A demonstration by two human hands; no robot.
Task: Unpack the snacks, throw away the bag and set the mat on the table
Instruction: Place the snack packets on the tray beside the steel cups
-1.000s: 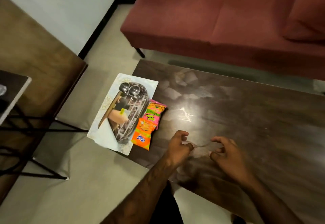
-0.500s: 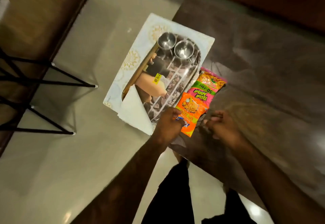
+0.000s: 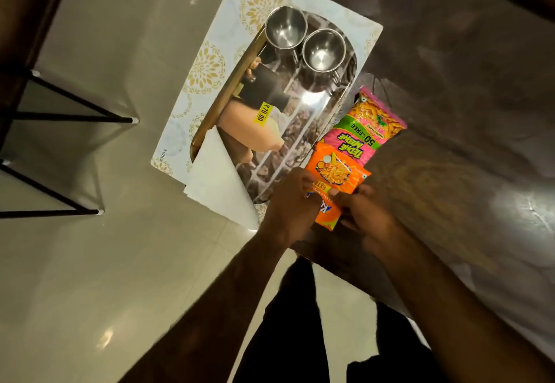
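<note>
An orange snack packet (image 3: 336, 172) lies at the near left corner of the dark wooden table (image 3: 450, 97). My left hand (image 3: 289, 202) grips its left edge and my right hand (image 3: 365, 214) grips its right edge. A pink and green snack packet (image 3: 365, 130) lies just beyond it, partly under it. A white mat (image 3: 210, 61) with gold flower prints lies over the table's left end and overhangs the floor. One near corner of the mat (image 3: 216, 178) is folded up. A shiny steel tray (image 3: 288, 130) rests on the mat.
Two small steel cups (image 3: 285, 26) (image 3: 322, 49) stand on the tray's far end. A yellow price sticker (image 3: 262, 113) is on the tray. Black metal legs (image 3: 75, 118) of a side table stand on the pale tiled floor at left.
The view has swung down and closer over the table corner. Both hands moved left from the bare tabletop to the orange packet and closed on its two sides.
</note>
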